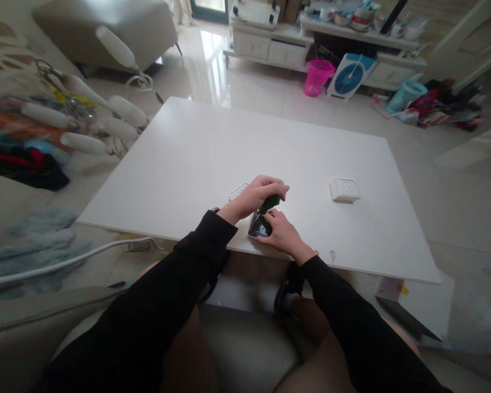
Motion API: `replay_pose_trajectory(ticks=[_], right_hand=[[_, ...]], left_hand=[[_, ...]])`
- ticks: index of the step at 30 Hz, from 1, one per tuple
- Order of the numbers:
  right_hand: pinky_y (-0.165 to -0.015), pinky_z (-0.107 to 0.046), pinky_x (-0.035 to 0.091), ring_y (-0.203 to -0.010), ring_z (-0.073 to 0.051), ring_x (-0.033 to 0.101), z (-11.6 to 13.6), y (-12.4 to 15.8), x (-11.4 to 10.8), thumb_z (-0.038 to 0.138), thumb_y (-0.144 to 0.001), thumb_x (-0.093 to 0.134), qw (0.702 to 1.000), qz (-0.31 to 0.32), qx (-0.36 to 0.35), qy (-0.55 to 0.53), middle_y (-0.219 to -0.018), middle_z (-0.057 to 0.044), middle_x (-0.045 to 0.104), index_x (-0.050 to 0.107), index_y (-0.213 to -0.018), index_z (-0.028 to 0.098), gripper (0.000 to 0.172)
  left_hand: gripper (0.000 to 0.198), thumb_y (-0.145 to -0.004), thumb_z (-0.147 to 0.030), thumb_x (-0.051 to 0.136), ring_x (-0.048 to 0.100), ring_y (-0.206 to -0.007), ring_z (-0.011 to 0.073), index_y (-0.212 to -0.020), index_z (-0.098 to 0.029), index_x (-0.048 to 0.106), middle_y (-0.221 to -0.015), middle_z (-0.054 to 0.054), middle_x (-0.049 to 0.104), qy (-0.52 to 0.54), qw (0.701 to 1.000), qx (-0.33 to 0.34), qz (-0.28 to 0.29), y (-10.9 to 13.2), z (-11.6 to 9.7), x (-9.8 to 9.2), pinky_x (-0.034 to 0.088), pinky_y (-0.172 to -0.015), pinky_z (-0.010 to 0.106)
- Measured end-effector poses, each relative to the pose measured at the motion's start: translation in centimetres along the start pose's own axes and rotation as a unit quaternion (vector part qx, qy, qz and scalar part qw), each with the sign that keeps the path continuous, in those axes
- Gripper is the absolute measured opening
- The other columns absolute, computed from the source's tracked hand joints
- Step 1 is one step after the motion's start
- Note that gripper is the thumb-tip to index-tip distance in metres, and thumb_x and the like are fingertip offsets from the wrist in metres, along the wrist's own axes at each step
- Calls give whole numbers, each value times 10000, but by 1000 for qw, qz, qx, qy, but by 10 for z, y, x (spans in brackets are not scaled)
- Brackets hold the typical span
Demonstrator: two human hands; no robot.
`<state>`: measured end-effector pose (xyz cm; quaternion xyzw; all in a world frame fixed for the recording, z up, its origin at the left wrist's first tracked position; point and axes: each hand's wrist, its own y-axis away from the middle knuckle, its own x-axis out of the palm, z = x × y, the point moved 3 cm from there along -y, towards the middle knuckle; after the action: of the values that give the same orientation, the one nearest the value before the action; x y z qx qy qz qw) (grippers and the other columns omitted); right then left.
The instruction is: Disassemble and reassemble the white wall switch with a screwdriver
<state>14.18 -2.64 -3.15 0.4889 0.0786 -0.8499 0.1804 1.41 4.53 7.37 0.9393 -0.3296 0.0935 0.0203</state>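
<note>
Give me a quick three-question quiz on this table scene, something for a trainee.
1. True or false: the left hand grips a green-handled screwdriver.
2. Pick one: the white socket lies on the table
A) right of both hands, untouched
B) under a hand
C) against the screwdriver's tip
3. Short answer: which hand steadies the dark part near the table's front edge?

Key: 1 true; 2 A; 3 the right hand.
</note>
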Motion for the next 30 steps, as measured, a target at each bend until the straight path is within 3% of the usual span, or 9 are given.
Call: replay_pose_trajectory(ticks=[5, 11, 16, 19, 25, 30], right_hand=[[-998, -470, 518, -1141, -315, 548, 0, 0, 0, 503, -790, 811, 1000, 2, 2, 2, -1248, -111, 583, 589, -1374, 236, 680], [-1002, -468, 516, -1134, -313, 557, 1, 1, -1, 486, -783, 822, 1000, -5, 2, 0, -1266, -116, 584, 583, -1380, 235, 690], [-982, -473, 518, -1115, -313, 558, 1, 0, -1, 483, -784, 821, 1000, -3, 3, 9, -1241, -116, 591, 596, -1355, 236, 661], [-974, -473, 517, -1104, -309, 555, 1, 1, -1, 498, -788, 817, 1000, -1, 5, 11, -1231, -109, 591, 608, -1333, 248, 635], [-1002, -456, 509, -1146, -300, 546, -1, 1, -1, 520, -794, 809, 1000, 3, 4, 0, -1259, -101, 577, 608, -1326, 255, 628], [-1000, -463, 511, -1143, -304, 548, -1, 0, 0, 487, -780, 825, 1000, 4, 8, 0, -1247, -106, 586, 613, -1314, 243, 623]], left_hand=[[271, -946, -421, 585, 549, -575, 94, -854, -166, 598, -634, -12, 596, 32, 999, 0, 10, 1, -6, 3, 413, -569, 213], [461, -998, -609, 424, 433, -438, 86, -832, -196, 544, -508, -53, 493, 48, 999, -24, 0, 1, -1, 4, 349, -490, 218], [381, -844, -467, 684, 458, -494, 67, -702, -200, 453, -606, -49, 512, 72, 997, -14, 20, 2, 1, 6, 341, -486, 210], [363, -815, -417, 732, 497, -524, 71, -679, -187, 487, -620, -38, 535, 60, 998, -19, 11, 3, 1, 5, 377, -512, 211], [454, -950, -554, 603, 573, -578, 96, -754, -145, 640, -627, 11, 611, 16, 1000, -14, 5, 1, -7, 5, 452, -590, 223], [533, -978, -652, 491, 494, -489, 92, -771, -171, 590, -544, -19, 541, 59, 998, -17, 30, 2, -5, 6, 413, -535, 231]])
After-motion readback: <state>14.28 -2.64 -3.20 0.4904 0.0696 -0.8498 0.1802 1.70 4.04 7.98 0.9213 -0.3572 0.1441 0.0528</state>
